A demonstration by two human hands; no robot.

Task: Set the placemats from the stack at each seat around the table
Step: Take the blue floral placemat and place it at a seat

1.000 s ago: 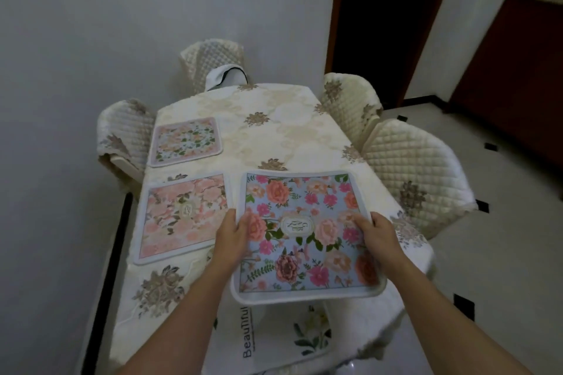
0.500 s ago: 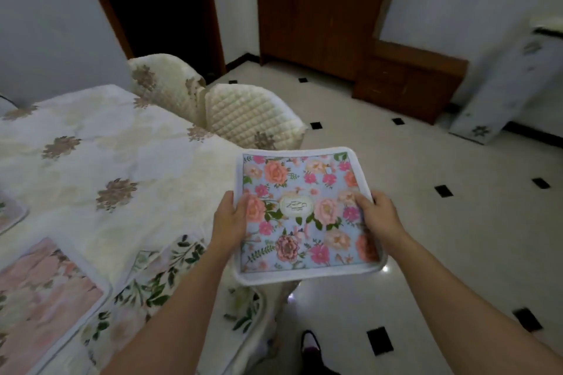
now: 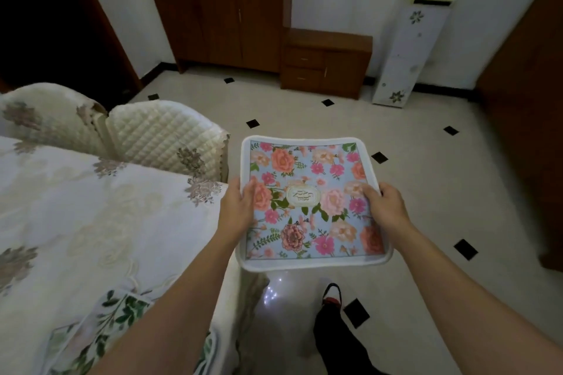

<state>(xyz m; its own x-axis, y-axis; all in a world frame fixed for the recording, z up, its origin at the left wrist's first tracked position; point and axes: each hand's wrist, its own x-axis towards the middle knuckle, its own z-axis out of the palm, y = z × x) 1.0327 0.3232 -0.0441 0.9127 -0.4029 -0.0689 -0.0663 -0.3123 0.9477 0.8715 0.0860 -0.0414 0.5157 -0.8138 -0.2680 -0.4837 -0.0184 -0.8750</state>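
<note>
At 9 o'clock a cloth-covered table [image 3: 91, 207] is seen, with a leaf-patterned placemat [image 3: 100, 323] lying on its near corner at 7 o'clock and a quilted chair [image 3: 164, 134] at 10 o'clock. The blue floral placemat [image 3: 310, 207] is held flat above the floor, just beside the table, its 9 o'clock edge gripped by the left hand [image 3: 236, 208] and its 3 o'clock edge by the right hand [image 3: 388, 207]

Dim indoor light, floor [image 3: 274, 292] glare, warped edges
</note>
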